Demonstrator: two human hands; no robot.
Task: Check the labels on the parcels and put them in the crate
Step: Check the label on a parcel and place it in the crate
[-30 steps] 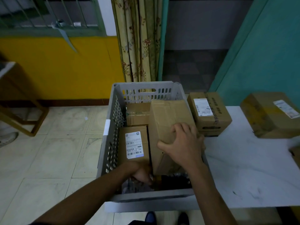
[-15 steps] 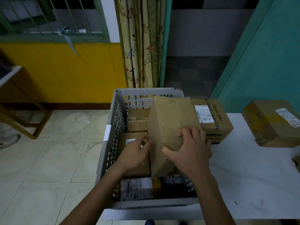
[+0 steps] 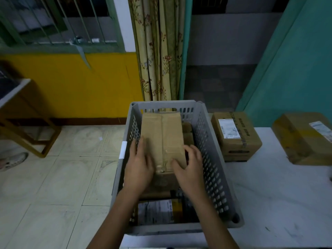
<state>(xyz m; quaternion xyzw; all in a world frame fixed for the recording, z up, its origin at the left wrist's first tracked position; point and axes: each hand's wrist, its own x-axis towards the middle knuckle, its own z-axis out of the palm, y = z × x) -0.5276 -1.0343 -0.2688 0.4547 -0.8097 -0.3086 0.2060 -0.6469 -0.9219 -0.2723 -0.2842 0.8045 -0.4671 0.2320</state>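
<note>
Left hand (image 3: 139, 168) lies flat against the left side of the large box (image 3: 162, 139), fingers straight and close together, touching the cardboard. Right hand (image 3: 190, 169) rests on the box's near right corner with fingers spread and lightly bent over the top edge; thumb on the top face beside the tape seam. Neither hand closes round the box; both press on it from opposite sides.

The large box sits inside the grey crate (image 3: 212, 159), long axis running from the near end toward the far wall, lying on top of other parcels. Its top face is plain cardboard with a clear tape seam down the middle; no label visible on this face.

Crate contents: a smaller brown box (image 3: 187, 133) partly visible against the right wall, beside the large box; at the near end, a parcel with a white printed label (image 3: 155, 212) facing up, lower than the large box. Text on the label is too small to read.

The crate stands at the left edge of the white table (image 3: 278, 194). On the table, just beside the crate's far right corner, a labelled box (image 3: 235, 135); further right, near the table's far right edge, another labelled box (image 3: 303, 139), apart from the first
</note>
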